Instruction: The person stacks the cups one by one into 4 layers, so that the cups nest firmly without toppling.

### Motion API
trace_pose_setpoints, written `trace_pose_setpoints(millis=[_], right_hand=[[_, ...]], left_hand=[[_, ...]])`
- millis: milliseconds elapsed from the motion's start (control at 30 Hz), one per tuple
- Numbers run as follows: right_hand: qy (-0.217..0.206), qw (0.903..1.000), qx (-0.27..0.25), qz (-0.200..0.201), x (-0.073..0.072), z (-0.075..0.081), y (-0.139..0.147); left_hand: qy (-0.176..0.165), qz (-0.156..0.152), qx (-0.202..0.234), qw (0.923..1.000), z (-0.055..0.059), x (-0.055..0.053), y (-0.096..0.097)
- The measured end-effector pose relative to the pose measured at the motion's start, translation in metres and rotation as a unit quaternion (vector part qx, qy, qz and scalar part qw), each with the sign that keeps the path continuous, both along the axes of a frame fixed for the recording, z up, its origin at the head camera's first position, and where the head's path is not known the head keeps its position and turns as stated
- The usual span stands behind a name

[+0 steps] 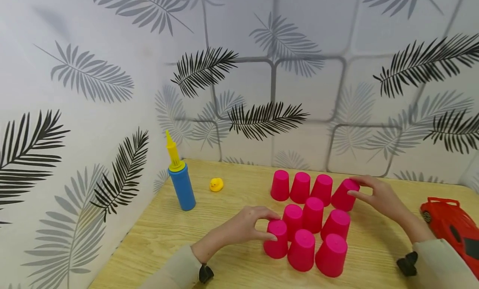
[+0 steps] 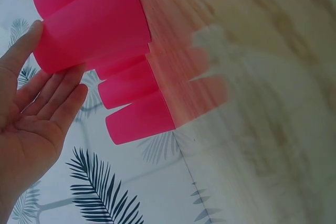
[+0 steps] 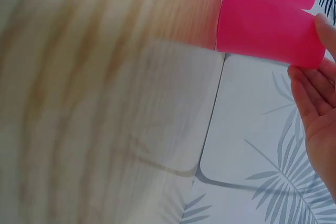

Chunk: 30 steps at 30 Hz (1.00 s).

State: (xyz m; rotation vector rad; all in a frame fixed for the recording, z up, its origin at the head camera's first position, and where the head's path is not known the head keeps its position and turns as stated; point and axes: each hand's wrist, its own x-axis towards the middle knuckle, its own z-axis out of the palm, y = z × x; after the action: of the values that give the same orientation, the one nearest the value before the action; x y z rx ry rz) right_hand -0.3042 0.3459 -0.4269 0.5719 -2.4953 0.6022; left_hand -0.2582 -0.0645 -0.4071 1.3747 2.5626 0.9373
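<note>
ten tapered cups | left hand, right hand pinching | grained tabletop

Hot-pink tapered plastic cups, uniform in colour, stand between the fingers of the left hand and right hand. Left of the fingers: cylindrical pump, blue below, yellow above; small yellow toy duck; to their right, red toy car with dark windows. Beneath: yellowish wood-grained tabletop; beyond: white wall printed with black and grey fronds.
</note>
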Motion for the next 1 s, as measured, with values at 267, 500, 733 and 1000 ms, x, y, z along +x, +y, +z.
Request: trace_pose_setpoints(millis=[267, 500, 733, 1000], right_hand=[[-0.024, 0.9996, 0.012, -0.007, -0.003, 0.0, -0.003], [-0.03, 0.9995, 0.001, 0.001, -0.001, 0.0, 0.0], [0.036, 0.9986, -0.033, 0.018, 0.013, 0.005, 0.004], [0.072, 0.9946, -0.069, 0.028, 0.034, 0.015, 0.002]], left_hand=[[0.009, -0.009, 0.011, 0.9999, -0.001, 0.001, 0.001], [0.005, -0.005, 0.007, 1.0, -0.001, 0.001, 0.002], [-0.002, 0.01, 0.013, 0.9999, 0.0, 0.0, -0.005], [0.013, 0.072, 0.061, 0.9955, 0.018, -0.012, -0.025]])
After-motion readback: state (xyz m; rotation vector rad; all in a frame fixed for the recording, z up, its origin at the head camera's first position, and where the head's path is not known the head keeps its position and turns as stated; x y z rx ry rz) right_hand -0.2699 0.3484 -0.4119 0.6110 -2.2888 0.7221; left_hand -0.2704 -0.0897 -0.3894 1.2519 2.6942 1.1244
